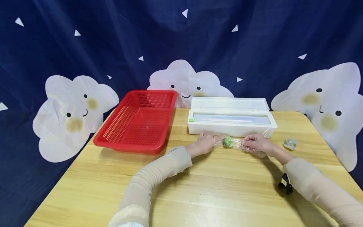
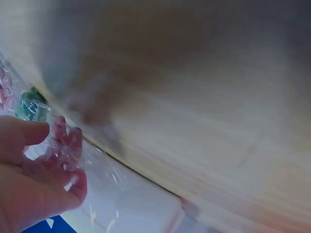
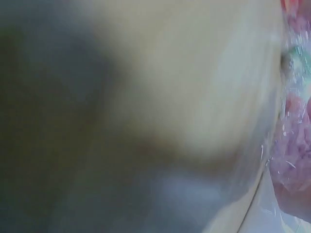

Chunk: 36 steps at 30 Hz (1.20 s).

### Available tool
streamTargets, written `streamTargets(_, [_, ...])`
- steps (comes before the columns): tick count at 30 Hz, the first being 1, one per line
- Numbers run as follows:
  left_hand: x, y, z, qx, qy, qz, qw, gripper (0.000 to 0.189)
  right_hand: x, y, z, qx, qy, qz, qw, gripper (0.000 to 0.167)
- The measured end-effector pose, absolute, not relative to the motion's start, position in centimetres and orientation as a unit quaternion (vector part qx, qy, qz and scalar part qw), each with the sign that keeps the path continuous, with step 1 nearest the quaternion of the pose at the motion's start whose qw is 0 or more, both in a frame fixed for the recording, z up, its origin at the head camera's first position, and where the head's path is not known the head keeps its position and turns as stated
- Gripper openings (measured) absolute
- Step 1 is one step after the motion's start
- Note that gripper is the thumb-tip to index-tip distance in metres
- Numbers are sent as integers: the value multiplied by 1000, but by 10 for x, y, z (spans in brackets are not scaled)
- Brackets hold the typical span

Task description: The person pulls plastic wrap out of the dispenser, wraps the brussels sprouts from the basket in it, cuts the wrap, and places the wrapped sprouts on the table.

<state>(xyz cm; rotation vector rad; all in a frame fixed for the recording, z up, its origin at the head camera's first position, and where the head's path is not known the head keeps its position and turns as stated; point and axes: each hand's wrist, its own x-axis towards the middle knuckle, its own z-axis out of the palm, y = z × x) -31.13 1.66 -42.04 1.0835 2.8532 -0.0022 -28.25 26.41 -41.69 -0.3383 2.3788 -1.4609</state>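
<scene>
A small round green thing, its kind not clear, sits in clear cling film between the two hands. My left hand holds the film on its left side; the left wrist view shows film bunched among the curled fingers. On the other side, my right hand pinches the gathered film, and loose film hangs below its fingers. Only part of the right hand shows at the edge of the right wrist view, behind crinkled film. Just behind both hands stands a white cling film dispenser with its lid raised.
To the left, a red plastic basket stands on the wooden table. A small film-wrapped bundle lies right of my right hand. Behind the table hangs a dark blue curtain with white clouds. A black device is at my right wrist.
</scene>
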Motion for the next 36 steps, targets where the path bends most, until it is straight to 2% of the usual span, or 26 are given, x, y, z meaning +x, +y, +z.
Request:
streamTargets(5, [-317,11,-419,362,931,12,47,71,-292,274,-419,-116,822,-521,199,22])
streamTargets(14, [-322,4,-419,379,924,28,34,65,-291,298,-425,-152,798,-553,189,45])
streamTargets(19, [-322,2,-418,386,920,48,47,63,-279,309,-425,-148,831,-527,97,38])
streamTargets(24, [-322,-3,-412,404,908,98,46,58,-273,303,-417,-180,899,-396,-54,19])
streamTargets(27, [-320,-8,-408,406,907,112,13,52,-273,295,-414,-219,921,-278,-164,13])
streamTargets(31, [-315,-13,-407,388,912,121,-47,38,-271,278,-414,-299,895,-147,-295,21])
streamTargets(33, [-311,-14,-405,383,913,131,-60,28,-270,267,-412,-328,884,-136,-304,21])
streamTargets(36, [-306,-13,-404,389,911,132,-43,17,-269,248,-409,-319,905,-181,-214,13])
